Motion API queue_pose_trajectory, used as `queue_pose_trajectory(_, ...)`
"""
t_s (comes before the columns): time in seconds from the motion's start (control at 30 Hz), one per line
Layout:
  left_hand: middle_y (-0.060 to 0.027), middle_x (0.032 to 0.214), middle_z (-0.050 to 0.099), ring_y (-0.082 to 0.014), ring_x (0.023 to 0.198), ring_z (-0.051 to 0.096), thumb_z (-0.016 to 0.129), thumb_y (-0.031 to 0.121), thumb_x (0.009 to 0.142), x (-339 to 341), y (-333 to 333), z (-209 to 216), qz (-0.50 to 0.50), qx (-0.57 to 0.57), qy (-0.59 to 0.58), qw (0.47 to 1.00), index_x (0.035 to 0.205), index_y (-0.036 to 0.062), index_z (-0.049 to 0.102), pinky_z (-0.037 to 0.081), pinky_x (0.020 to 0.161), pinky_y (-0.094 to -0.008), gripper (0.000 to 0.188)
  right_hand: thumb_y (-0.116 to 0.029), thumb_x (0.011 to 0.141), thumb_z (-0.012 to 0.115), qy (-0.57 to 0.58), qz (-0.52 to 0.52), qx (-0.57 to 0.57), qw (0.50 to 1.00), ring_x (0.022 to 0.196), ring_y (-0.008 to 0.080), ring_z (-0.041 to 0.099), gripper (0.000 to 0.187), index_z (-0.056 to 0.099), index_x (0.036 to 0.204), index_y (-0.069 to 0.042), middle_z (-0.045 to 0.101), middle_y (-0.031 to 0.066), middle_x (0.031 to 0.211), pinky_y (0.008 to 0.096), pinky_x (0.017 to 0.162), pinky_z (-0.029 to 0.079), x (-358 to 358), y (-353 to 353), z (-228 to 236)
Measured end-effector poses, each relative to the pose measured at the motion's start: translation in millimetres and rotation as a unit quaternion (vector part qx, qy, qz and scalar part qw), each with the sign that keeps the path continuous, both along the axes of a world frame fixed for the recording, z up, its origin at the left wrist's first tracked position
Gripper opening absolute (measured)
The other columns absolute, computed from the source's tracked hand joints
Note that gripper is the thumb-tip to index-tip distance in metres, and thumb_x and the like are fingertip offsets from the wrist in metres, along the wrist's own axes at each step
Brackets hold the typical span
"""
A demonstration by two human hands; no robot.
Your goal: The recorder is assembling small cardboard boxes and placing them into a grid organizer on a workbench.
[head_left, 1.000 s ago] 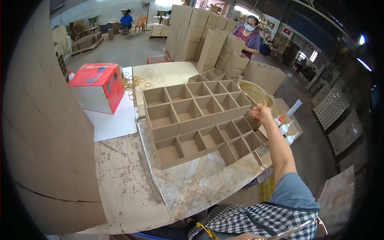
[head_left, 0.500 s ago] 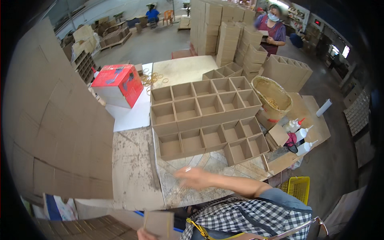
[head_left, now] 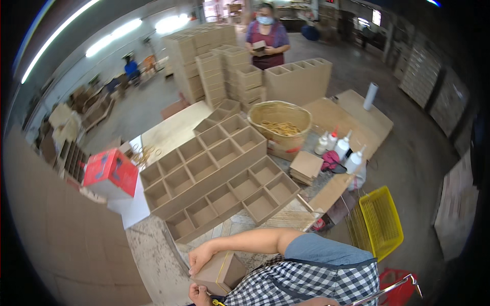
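A small brown cardboard box (head_left: 236, 271) with a yellow rubber band (head_left: 222, 270) around it is held low over the near side of the table. My right hand (head_left: 202, 256) is closed on its far left edge, fingers bent down over the cardboard. At the lower left corner, my left hand (head_left: 199, 294) has its fingers curled against the box. Just beyond my right forearm, a lower row of open cardboard compartments (head_left: 223, 198) sits against a taller two-row block of compartments (head_left: 199, 167).
A tub of rubber bands (head_left: 280, 137), white squeeze bottles (head_left: 353, 162) and flat cardboard pieces (head_left: 306, 166) stand on the right. A red box (head_left: 111, 173) is at the left; a yellow basket (head_left: 383, 222) is lower right. Stacked cartons (head_left: 201, 56) and a person (head_left: 267, 38) are behind.
The view has turned. My left hand has brought the banded box up from below the table edge, and my right hand has moved from above the tabletop onto it.
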State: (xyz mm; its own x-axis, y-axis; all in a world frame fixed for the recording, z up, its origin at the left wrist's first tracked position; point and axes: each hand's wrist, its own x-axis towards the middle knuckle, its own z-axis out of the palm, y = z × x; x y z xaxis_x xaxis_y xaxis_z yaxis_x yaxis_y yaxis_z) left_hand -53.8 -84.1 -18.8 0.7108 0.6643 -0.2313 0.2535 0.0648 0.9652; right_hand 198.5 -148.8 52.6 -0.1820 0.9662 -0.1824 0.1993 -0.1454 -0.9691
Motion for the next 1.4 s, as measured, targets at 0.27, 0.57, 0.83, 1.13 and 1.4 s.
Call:
queue_pose_trajectory(0.27, -0.0237, 0.086, 0.064, -0.0340, 0.079, 0.063, 0.048, 0.027, 0.093, 58, 28, 0, -0.272, 0.212, 0.088, 0.934, 0.096, -0.0032, 0.060, 0.046, 0.067, -0.0413, 0.033, -0.055, 0.093, 0.033, -0.042, -0.123, 0.022, 0.991, 0.109, 0.0320, 0.053, 0.065, 0.059, 0.113, 0.001, 0.059, 0.0239, 0.114, 0.0396, 0.095, 0.037, 2, -53, -70)
queue_pose_trajectory(0.57, -0.0128, 0.081, 0.060, -0.0284, 0.069, 0.055, 0.054, 0.009, 0.081, 129, 135, -91, -0.138, 0.414, 0.102, 0.894, 0.092, -0.0014, 0.061, 0.045, 0.062, -0.0354, 0.017, -0.045, 0.093, 0.044, -0.099, -0.165, 0.102, 0.976, 0.111, 0.0227, 0.054, 0.050, 0.059, 0.115, -0.003, 0.062, 0.0118, 0.114, 0.0351, 0.100, 0.035, -2, -76, -40)
queue_pose_trajectory(0.83, -0.0152, 0.094, 0.064, -0.0309, 0.093, 0.060, 0.062, -0.003, 0.074, 105, -40, 82, -0.188, 0.380, -0.237, 0.874, 0.083, -0.0017, 0.062, 0.048, 0.079, -0.0349, 0.009, -0.060, 0.072, 0.067, -0.246, -0.453, 0.041, 0.856, 0.047, 0.0080, 0.037, 0.062, 0.049, 0.053, -0.003, 0.040, 0.0035, 0.046, 0.0324, 0.043, 0.031, 23, -109, 0)
queue_pose_trajectory(1.13, -0.0106, 0.077, 0.058, -0.0280, 0.073, 0.056, 0.073, 0.012, 0.074, 53, -19, 87, -0.302, 0.286, -0.098, 0.904, 0.086, 0.0015, 0.058, 0.045, 0.066, -0.0358, 0.022, -0.056, 0.068, 0.072, -0.113, -0.454, -0.120, 0.875, 0.055, 0.0167, 0.053, 0.054, 0.059, 0.057, -0.004, 0.056, 0.0122, 0.054, 0.0350, 0.053, 0.042, -22, -91, -6)
queue_pose_trajectory(1.4, -0.0106, 0.075, 0.055, -0.0230, 0.063, 0.052, 0.059, 0.012, 0.086, -14, 41, 63, -0.302, -0.013, -0.015, 0.953, 0.081, 0.0032, 0.054, 0.043, 0.058, -0.0294, 0.012, -0.042, 0.091, 0.053, -0.010, -0.717, 0.107, 0.689, 0.064, 0.0080, 0.045, 0.042, 0.058, 0.079, -0.003, 0.054, -0.0011, 0.072, 0.0266, 0.057, 0.039, 84, -158, -31)
